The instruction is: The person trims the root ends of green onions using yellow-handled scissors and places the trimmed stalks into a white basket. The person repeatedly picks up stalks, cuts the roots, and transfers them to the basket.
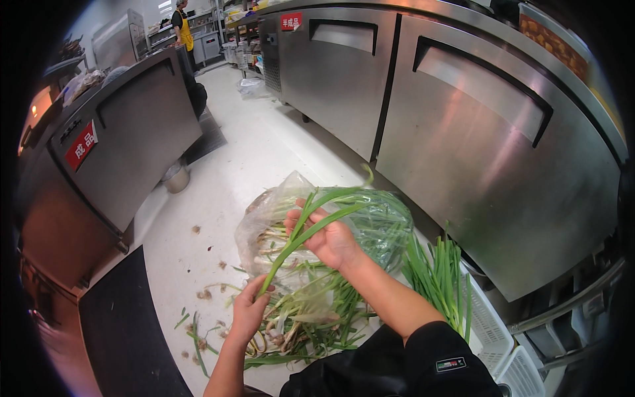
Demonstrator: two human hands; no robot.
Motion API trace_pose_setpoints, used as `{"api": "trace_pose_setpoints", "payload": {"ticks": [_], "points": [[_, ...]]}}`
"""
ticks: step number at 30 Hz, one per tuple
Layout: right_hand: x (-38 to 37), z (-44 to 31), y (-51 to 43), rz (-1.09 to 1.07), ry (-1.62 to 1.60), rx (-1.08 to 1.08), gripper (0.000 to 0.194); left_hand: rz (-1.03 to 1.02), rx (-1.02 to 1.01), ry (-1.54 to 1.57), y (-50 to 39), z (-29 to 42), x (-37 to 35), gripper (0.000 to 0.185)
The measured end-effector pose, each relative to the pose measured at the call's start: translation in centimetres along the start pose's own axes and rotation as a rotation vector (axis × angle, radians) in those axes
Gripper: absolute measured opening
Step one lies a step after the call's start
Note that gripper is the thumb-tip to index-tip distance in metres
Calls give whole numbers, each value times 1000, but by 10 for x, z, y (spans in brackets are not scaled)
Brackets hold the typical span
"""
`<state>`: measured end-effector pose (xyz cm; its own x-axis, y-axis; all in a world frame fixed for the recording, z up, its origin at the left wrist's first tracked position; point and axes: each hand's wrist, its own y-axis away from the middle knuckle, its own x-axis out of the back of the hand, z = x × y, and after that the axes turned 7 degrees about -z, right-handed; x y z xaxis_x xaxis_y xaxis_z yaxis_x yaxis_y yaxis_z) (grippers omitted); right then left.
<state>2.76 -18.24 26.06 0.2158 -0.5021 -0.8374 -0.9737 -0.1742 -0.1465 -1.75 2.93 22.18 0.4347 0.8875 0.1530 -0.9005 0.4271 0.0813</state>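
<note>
My left hand (pixel 250 305) is closed around the lower part of a green garlic stalk (pixel 285 253), whose long leaves reach up to the right. My right hand (pixel 325 238) lies behind the leaves, palm up with fingers spread, the leaves crossing its palm and fingers; whether it grips them I cannot tell. Beneath both hands a clear plastic bag (pixel 248 233) full of more stalks lies on the floor. Nearer to me is a loose heap of leaves, stalks and root ends (pixel 302 322). At the right, green stalks (pixel 441 278) rest in a white plastic basket (pixel 488 322).
Steel refrigerated counters stand at the right (pixel 456 149) and left (pixel 149 109). A black mat (pixel 119 327) lies at lower left, a metal pot (pixel 176 177) by the left counter. Root ends and leaf scraps dot the floor. A person in a yellow apron (pixel 186 32) stands far back.
</note>
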Motion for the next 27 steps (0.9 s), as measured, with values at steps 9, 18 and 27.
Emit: {"api": "trace_pose_setpoints", "payload": {"ticks": [9,18,27], "points": [[-9,-23,-4,101,-28,97,28,-143,98,109,4,14,-5,40],[-2,-34,-9,379,447,63,20,-224,84,1,9,20,-6,37],[88,-57,36,110,1501,-398,28,-123,197,341,16,40,8,40]]}}
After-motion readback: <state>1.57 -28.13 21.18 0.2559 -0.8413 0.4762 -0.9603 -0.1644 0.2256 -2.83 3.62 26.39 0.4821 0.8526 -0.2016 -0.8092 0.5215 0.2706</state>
